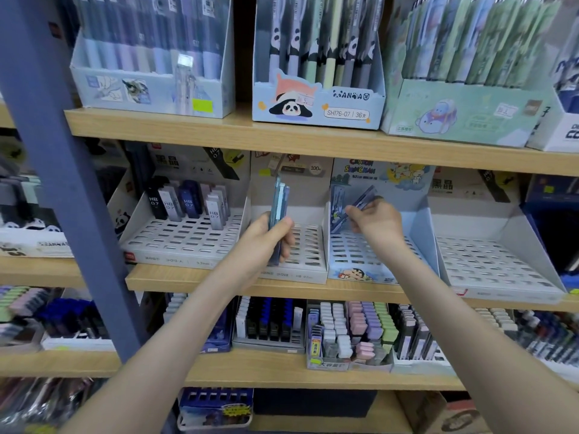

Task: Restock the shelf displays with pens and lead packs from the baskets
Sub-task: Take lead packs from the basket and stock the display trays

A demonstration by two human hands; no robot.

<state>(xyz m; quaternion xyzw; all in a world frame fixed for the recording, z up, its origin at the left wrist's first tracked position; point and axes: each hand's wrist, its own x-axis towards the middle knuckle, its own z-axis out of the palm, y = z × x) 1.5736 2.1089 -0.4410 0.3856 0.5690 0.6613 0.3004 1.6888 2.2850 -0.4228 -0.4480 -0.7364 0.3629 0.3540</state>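
**Shelves**: pale wood-grain boards running across the frame. The top and bottom rows carry full cardboard pen and lead boxes. The middle row is judged the one being restocked.

**Trays, middle row:** four white cardboard displays, each with a sloped, slotted grid face.
- Far-left tray: back rows are filled with flat, glossy "HB 07" packs and the front slots are bare.
- Second tray: no packs are visible in it.
- Cartoon tray, centre-right: a pack or two stand at its back left corner and the rest of the slots are open.
- Right tray: shows bare slots only.

Judgement: the task is at an early stage, with most slots left to fill. No baskets are in view.

**Left hand**, frame centre: the fingers are wrapped round an upright stack of slim blue plastic packs, held in front of the second tray.

**Right hand**: the fingertips pinch one tilted bluish pack above the back rows of the cartoon tray. The pack is not yet seated.
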